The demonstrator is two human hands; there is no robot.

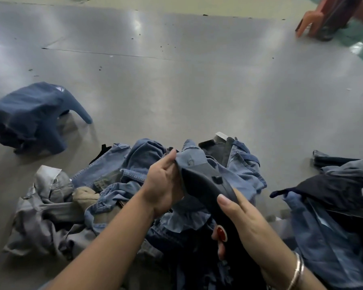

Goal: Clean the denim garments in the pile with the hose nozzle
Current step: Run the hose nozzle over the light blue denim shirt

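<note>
Right hand (245, 222) grips a dark nozzle (208, 191) — mostly hidden — left hand (164, 185) pinches denim (192, 159).

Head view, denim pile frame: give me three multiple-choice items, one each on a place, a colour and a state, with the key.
1. Where does the lone bundled dark blue denim garment lie?
A. on the grey floor, left of the pile
B. on top of the pile
C. in the right hand

2. What colour is the oval button on the black hose nozzle?
A. green
B. red
C. white

3. What is the left hand doing?
A. resting flat on the floor
B. hanging free
C. gripping light blue denim fabric

Key: 1 A, it sits apart at the left; 2 B, red shows beside the right hand; 3 C, its fingers curl round the cloth.
</note>
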